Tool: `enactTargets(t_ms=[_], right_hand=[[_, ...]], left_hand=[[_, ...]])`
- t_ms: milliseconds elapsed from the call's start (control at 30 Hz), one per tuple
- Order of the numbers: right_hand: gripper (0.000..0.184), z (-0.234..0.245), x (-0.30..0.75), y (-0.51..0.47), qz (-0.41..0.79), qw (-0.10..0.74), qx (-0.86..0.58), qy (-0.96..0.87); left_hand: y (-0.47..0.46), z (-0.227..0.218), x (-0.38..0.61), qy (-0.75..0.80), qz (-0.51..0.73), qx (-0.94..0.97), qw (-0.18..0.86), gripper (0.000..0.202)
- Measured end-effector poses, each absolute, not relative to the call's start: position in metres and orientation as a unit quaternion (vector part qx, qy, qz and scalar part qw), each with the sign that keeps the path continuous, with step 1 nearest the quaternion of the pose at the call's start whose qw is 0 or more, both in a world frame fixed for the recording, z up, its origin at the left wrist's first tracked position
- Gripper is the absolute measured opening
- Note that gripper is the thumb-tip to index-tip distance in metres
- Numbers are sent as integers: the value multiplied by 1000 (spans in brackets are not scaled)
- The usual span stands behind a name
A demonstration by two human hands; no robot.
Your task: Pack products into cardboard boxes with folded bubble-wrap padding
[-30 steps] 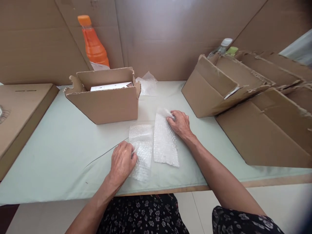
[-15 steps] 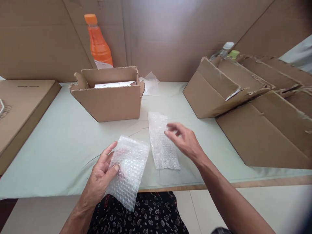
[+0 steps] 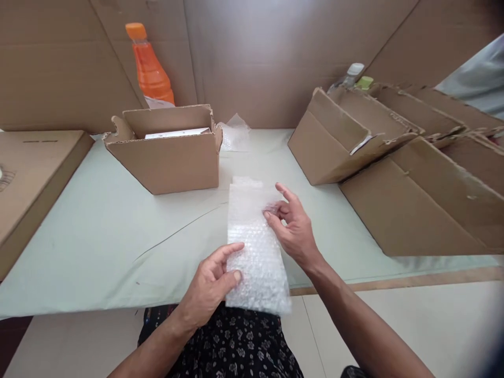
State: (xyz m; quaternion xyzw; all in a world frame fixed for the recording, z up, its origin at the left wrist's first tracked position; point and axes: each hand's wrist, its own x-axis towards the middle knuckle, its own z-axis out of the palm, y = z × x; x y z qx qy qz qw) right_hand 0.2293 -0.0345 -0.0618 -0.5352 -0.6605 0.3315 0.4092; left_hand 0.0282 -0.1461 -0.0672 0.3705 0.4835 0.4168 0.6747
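A bubble wrap piece [image 3: 255, 257] is held up over the front edge of the pale green table [image 3: 98, 236]. My left hand [image 3: 210, 286] grips its lower left edge between thumb and fingers. My right hand [image 3: 291, 226] pinches its right edge with thumb and forefinger, the other fingers spread. The upper end of the bubble wrap reaches over the table top. A second bubble wrap piece lay there before; I cannot tell it apart from the held one.
An open cardboard box [image 3: 165, 157] with a white item [image 3: 177, 133] inside stands at the back left, an orange bottle [image 3: 149, 68] behind it. A flat carton [image 3: 31, 178] lies far left. Flattened cartons [image 3: 394, 173] lean at the right. Crumpled plastic [image 3: 236, 134] sits by the wall.
My left hand lifted one bubble wrap piece off the table and brought it to the middle. My right hand let go of the other piece and now pinches the held piece's right edge.
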Motion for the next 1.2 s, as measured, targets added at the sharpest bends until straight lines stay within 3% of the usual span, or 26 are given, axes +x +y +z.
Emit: enactTargets(t_ms=[133, 333, 433, 533, 600, 767, 867, 1000, 1100, 1200], right_hand=[[64, -99, 245, -19, 255, 253, -593, -721], [62, -93, 258, -23, 112, 213, -588, -772], [55, -72, 288, -50, 141, 192, -513, -824], [69, -58, 315, -86, 220, 137, -399, -880], [78, -58, 318, -104, 233, 137, -378, -886], [48, -87, 296, -102, 243, 216, -361, -874], [35, -94, 291, -87, 304, 222, -409, -831], [28, -84, 286, -66, 401, 203, -464, -763], [27, -78, 277, -51, 438, 162, -462, -754], [31, -75, 271, -46, 370, 174, -475, -779]], left_hand=[[-138, -78, 51, 491, 373, 287, 733, 65], [-135, -74, 58, 497, 368, 257, 742, 66], [-135, -66, 58, 497, 368, 207, 758, 68], [-134, -60, 60, 480, 380, 151, 776, 68], [-134, -57, 64, 463, 388, 134, 785, 69], [-139, -61, 58, 442, 332, 195, 810, 77], [-145, -64, 40, 503, 313, 345, 728, 71], [-138, -68, 33, 605, 346, 539, 472, 62], [-116, -74, 46, 599, 312, 600, 428, 70], [-94, -80, 58, 620, 251, 631, 393, 63]])
